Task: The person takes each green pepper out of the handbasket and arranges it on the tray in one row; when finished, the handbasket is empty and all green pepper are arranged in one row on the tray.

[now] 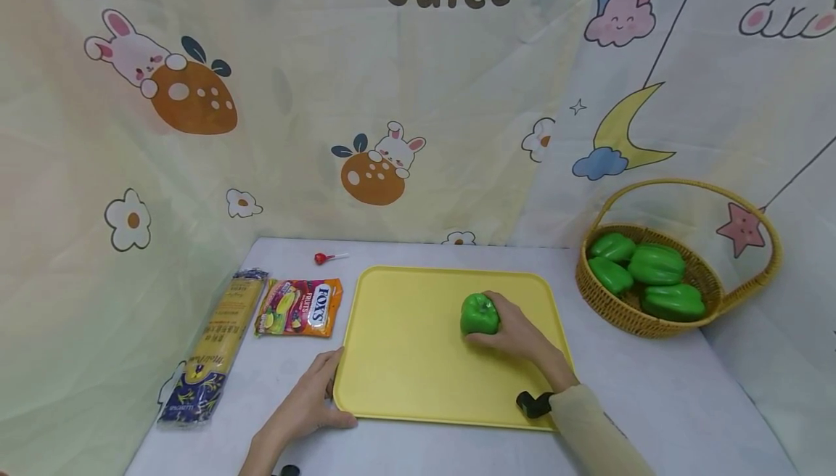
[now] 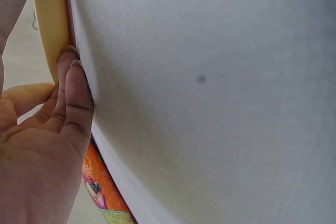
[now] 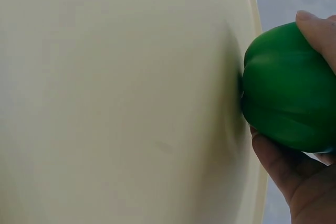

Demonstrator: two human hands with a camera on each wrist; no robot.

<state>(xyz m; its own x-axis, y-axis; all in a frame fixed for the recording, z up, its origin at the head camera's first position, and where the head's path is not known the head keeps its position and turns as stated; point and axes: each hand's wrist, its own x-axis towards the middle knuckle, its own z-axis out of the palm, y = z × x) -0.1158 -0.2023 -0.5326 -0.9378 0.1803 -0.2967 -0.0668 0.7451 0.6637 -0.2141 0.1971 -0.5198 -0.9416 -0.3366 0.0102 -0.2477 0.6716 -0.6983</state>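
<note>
My right hand grips a green bell pepper over the right half of a yellow tray. In the right wrist view, thumb and fingers lie on opposite sides of the pepper. Its lower end is at or very near the tray surface; contact is hard to tell. At the tray's near left corner, my left hand rests with its fingers along the side and its thumb by the front edge. The left wrist view shows these fingers fairly straight against the rim.
A wicker basket with a tall handle holds several green bell peppers at the right. Left of the tray lie an orange candy bag and a spaghetti packet. A red lollipop lies behind. A printed cloth hangs at the back.
</note>
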